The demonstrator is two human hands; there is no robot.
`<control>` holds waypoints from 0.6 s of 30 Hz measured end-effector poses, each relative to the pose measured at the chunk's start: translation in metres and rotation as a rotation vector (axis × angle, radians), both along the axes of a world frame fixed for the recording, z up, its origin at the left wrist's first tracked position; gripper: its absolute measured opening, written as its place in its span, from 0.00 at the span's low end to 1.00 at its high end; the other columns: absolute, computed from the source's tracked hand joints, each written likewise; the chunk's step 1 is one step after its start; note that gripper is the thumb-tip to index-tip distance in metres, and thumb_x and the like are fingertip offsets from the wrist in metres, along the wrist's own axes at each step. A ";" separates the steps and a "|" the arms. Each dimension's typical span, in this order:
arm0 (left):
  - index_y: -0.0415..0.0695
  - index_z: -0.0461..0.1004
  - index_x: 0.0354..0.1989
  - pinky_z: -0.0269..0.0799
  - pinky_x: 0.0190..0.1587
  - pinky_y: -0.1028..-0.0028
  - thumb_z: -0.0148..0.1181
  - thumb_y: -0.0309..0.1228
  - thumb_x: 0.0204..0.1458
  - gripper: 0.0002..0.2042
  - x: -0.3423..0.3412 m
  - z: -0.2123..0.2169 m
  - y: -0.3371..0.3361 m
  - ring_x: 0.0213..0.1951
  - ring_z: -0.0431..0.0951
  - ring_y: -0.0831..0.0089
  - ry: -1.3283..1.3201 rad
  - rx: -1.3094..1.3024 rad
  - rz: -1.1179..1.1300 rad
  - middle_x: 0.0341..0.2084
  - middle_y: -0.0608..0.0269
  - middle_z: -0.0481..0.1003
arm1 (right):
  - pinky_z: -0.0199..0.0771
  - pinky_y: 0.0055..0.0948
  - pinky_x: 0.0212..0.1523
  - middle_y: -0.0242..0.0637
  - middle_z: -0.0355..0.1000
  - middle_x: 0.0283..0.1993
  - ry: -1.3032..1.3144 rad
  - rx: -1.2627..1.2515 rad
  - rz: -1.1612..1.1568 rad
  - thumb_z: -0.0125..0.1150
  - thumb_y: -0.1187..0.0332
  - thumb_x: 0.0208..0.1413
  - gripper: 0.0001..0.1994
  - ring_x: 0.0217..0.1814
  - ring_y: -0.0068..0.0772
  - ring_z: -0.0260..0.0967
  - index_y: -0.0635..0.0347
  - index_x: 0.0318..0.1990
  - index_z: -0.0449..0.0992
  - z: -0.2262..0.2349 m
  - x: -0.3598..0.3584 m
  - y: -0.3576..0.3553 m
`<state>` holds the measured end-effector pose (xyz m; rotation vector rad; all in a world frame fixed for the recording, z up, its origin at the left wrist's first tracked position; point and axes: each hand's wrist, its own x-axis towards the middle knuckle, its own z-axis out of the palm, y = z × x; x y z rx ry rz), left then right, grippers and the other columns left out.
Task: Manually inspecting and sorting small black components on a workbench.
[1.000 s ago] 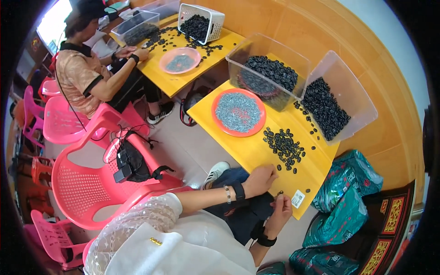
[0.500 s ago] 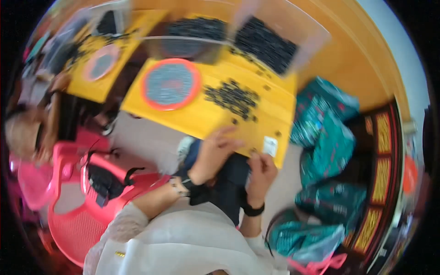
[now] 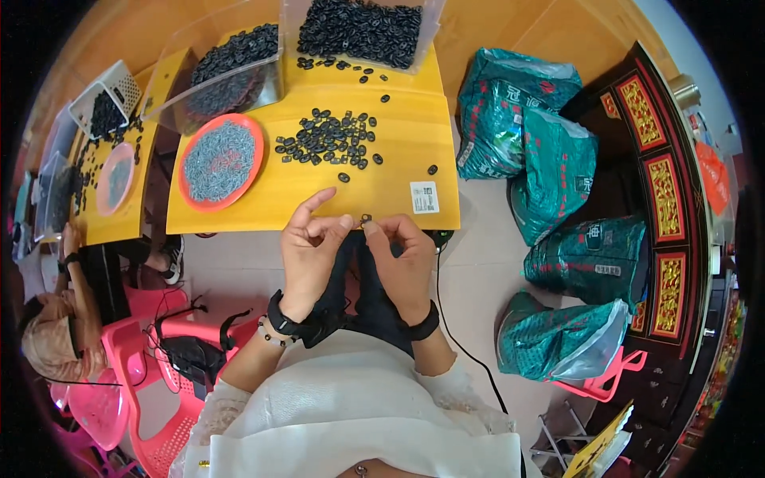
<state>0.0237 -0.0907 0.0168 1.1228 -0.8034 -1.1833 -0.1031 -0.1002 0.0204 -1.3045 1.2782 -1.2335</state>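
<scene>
My right hand (image 3: 402, 259) pinches a small black plastic piece (image 3: 366, 217) between thumb and fingers, just off the table's near edge. Beside it my left hand (image 3: 309, 247) has its thumb and curled fingers together, index finger raised; whatever it holds is too small to make out. Its thumb tip comes close to the black piece. Ahead lies a loose pile of small oval black plastic pieces (image 3: 331, 137) on the yellow table (image 3: 271, 183). To its left an orange-rimmed plate (image 3: 253, 182) is heaped with thin grey metal bits, some reddish in the middle.
Two clear bins (image 3: 280, 80) of black pieces stand at the back. A white label (image 3: 424, 197) lies near the right corner. Green sacks (image 3: 550, 159) line the floor on the right. At left are a pink chair (image 3: 151, 414) and another person (image 3: 60, 334) at a second table.
The view has turned and sharpened, so the table sits farther left. My hands have come together from being apart, fingertips now almost meeting at the table edge.
</scene>
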 end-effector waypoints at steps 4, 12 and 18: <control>0.33 0.64 0.54 0.70 0.40 0.83 0.61 0.23 0.51 0.22 0.000 -0.001 0.001 0.32 0.76 0.83 -0.062 -0.021 0.006 0.26 0.62 0.79 | 0.65 0.16 0.31 0.28 0.71 0.24 0.016 0.001 0.009 0.61 0.72 0.52 0.06 0.27 0.14 0.64 0.66 0.29 0.73 0.000 -0.001 0.001; 0.34 0.65 0.53 0.68 0.38 0.85 0.62 0.21 0.49 0.21 0.000 -0.004 0.002 0.30 0.74 0.86 -0.115 -0.031 0.024 0.26 0.65 0.79 | 0.66 0.18 0.32 0.30 0.73 0.25 0.063 -0.005 0.032 0.61 0.72 0.52 0.05 0.28 0.16 0.65 0.65 0.30 0.74 -0.001 -0.002 0.001; 0.34 0.64 0.54 0.71 0.40 0.82 0.61 0.20 0.50 0.22 -0.001 -0.004 0.001 0.32 0.77 0.82 -0.064 -0.019 0.034 0.26 0.62 0.79 | 0.66 0.18 0.32 0.31 0.73 0.25 0.071 -0.005 0.023 0.61 0.72 0.51 0.05 0.27 0.16 0.66 0.66 0.30 0.74 0.001 -0.006 0.001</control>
